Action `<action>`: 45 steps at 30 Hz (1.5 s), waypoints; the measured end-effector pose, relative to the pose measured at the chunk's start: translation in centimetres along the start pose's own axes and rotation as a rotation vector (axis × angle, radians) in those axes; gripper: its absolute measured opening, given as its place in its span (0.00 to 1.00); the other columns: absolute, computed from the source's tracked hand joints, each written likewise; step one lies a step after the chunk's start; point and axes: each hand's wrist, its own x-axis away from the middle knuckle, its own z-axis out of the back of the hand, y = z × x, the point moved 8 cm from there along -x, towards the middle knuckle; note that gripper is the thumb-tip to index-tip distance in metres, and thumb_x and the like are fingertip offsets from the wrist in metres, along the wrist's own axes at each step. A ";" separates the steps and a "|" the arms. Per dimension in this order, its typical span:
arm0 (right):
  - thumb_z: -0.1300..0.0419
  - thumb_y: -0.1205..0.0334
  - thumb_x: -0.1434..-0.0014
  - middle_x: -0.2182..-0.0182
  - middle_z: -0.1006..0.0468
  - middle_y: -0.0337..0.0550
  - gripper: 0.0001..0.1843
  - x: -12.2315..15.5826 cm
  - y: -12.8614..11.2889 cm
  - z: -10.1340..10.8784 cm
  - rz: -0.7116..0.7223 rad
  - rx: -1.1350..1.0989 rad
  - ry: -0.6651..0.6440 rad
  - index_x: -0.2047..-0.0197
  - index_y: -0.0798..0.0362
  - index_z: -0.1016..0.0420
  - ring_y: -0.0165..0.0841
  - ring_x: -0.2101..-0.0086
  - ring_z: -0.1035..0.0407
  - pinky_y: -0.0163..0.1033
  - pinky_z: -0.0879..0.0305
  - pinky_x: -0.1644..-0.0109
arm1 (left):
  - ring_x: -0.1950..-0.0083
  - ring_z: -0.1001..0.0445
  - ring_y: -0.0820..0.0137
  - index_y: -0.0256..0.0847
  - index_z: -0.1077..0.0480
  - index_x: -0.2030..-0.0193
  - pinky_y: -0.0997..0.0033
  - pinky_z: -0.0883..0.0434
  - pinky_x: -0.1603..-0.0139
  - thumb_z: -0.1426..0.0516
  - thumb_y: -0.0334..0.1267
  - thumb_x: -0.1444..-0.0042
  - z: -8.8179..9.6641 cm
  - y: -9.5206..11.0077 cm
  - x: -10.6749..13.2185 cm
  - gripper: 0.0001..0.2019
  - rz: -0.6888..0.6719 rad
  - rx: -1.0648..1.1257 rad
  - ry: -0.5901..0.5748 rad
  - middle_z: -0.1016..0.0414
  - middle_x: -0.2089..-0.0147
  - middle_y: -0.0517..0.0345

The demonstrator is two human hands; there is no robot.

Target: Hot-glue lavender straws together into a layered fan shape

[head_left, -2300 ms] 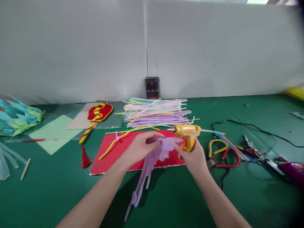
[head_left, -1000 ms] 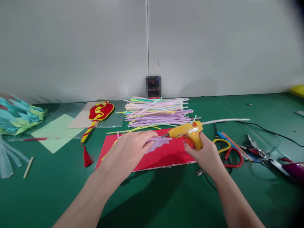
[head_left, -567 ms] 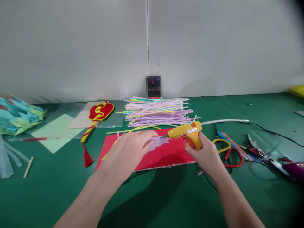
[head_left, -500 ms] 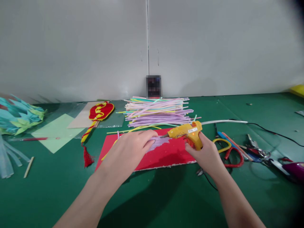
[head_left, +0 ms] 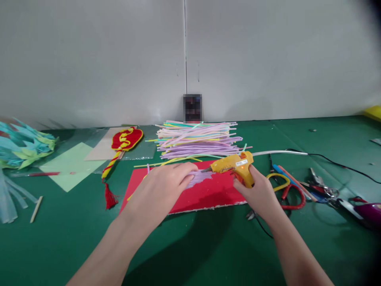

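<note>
The left hand (head_left: 169,176) pinched seemingly part-joined chenille stems (head_left: 199,180); the right hand (head_left: 259,190) gripped a glue gun (head_left: 229,163); loose stems (head_left: 198,140) lay beyond.

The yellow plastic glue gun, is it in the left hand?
No. The right hand holds the glue gun, while the left hand is at the lilac fuzzy stems.

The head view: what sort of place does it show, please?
Probably a handicraft work table: a yellow glue gun, a stack of coloured pipe cleaners and a tasselled red ornament suggest this.
</note>
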 end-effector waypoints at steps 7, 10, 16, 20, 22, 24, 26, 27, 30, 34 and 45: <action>0.46 0.57 0.52 0.80 0.37 0.34 0.08 -0.1 0.1 0.1 -0.026 -0.004 -0.003 0.73 0.50 0.42 0.26 0.81 0.48 0.34 0.49 0.78 | 0.55 0.24 0.66 0.47 0.29 0.52 0.71 0.29 0.62 0.54 0.39 0.36 0.1 -0.1 0.0 0.14 0.015 0.010 0.000 0.22 0.53 0.60; 0.46 0.56 0.53 0.80 0.38 0.34 0.08 -0.1 0.1 0.2 -0.030 -0.006 -0.001 0.73 0.50 0.42 0.27 0.80 0.47 0.34 0.49 0.78 | 0.56 0.24 0.65 0.47 0.29 0.53 0.71 0.29 0.61 0.53 0.39 0.37 0.1 -0.2 0.1 0.14 0.015 0.019 0.001 0.22 0.53 0.59; 0.46 0.57 0.53 0.81 0.38 0.33 0.07 -0.2 -0.1 0.4 -0.025 -0.007 0.018 0.74 0.50 0.41 0.27 0.81 0.47 0.33 0.49 0.78 | 0.56 0.24 0.66 0.48 0.28 0.54 0.71 0.29 0.59 0.53 0.37 0.37 0.8 -0.3 0.2 0.13 0.012 0.028 0.046 0.22 0.54 0.61; 0.46 0.56 0.54 0.82 0.38 0.33 0.08 -0.3 0.0 0.4 -0.028 0.003 0.020 0.74 0.50 0.41 0.27 0.81 0.47 0.34 0.49 0.78 | 0.57 0.23 0.66 0.48 0.28 0.54 0.70 0.29 0.59 0.53 0.37 0.37 0.9 -0.3 0.2 0.13 0.026 0.020 0.043 0.22 0.55 0.62; 0.46 0.56 0.54 0.81 0.38 0.33 0.08 -0.3 0.2 0.4 -0.042 0.004 0.012 0.73 0.50 0.41 0.27 0.81 0.47 0.34 0.49 0.77 | 0.57 0.23 0.66 0.48 0.28 0.54 0.70 0.29 0.59 0.52 0.38 0.37 1.0 -0.4 0.1 0.13 0.027 0.011 0.048 0.22 0.55 0.62; 0.46 0.57 0.54 0.81 0.38 0.33 0.08 -0.3 0.3 0.4 -0.052 0.002 0.008 0.73 0.50 0.41 0.27 0.81 0.46 0.34 0.49 0.77 | 0.57 0.23 0.66 0.47 0.28 0.55 0.70 0.29 0.60 0.52 0.38 0.37 1.1 -0.4 0.1 0.12 0.029 0.001 0.053 0.22 0.55 0.62; 0.46 0.57 0.54 0.81 0.38 0.33 0.07 -0.4 0.3 0.5 -0.053 0.003 0.014 0.73 0.50 0.41 0.27 0.81 0.46 0.35 0.49 0.77 | 0.57 0.23 0.66 0.47 0.28 0.55 0.70 0.29 0.61 0.53 0.38 0.37 1.3 -0.5 0.2 0.12 0.027 -0.007 0.060 0.22 0.55 0.62; 0.46 0.57 0.54 0.81 0.38 0.33 0.07 -0.4 0.3 0.5 -0.049 0.004 0.016 0.73 0.49 0.41 0.27 0.81 0.47 0.35 0.49 0.77 | 0.57 0.23 0.66 0.47 0.28 0.55 0.70 0.29 0.61 0.53 0.39 0.37 1.3 -0.5 0.2 0.12 0.024 -0.009 0.065 0.22 0.54 0.62; 0.46 0.57 0.54 0.81 0.38 0.33 0.07 -0.4 0.2 0.6 -0.037 0.007 0.022 0.73 0.49 0.42 0.27 0.81 0.47 0.34 0.50 0.78 | 0.56 0.23 0.66 0.47 0.29 0.54 0.70 0.28 0.60 0.53 0.39 0.37 1.5 -0.5 0.3 0.12 0.016 -0.011 0.079 0.22 0.54 0.60; 0.46 0.57 0.53 0.81 0.39 0.33 0.07 -0.4 0.5 0.6 -0.033 0.024 0.019 0.73 0.49 0.41 0.27 0.81 0.47 0.34 0.50 0.78 | 0.56 0.24 0.66 0.47 0.29 0.54 0.70 0.28 0.58 0.53 0.39 0.37 1.7 -0.5 0.4 0.12 0.004 -0.003 0.095 0.22 0.53 0.61; 0.46 0.57 0.53 0.79 0.35 0.35 0.08 -0.4 0.9 0.5 -0.049 0.022 0.025 0.69 0.51 0.37 0.28 0.79 0.44 0.35 0.47 0.76 | 0.54 0.24 0.64 0.46 0.29 0.53 0.67 0.28 0.56 0.51 0.40 0.37 2.0 -0.8 0.5 0.12 0.016 -0.028 0.116 0.22 0.52 0.60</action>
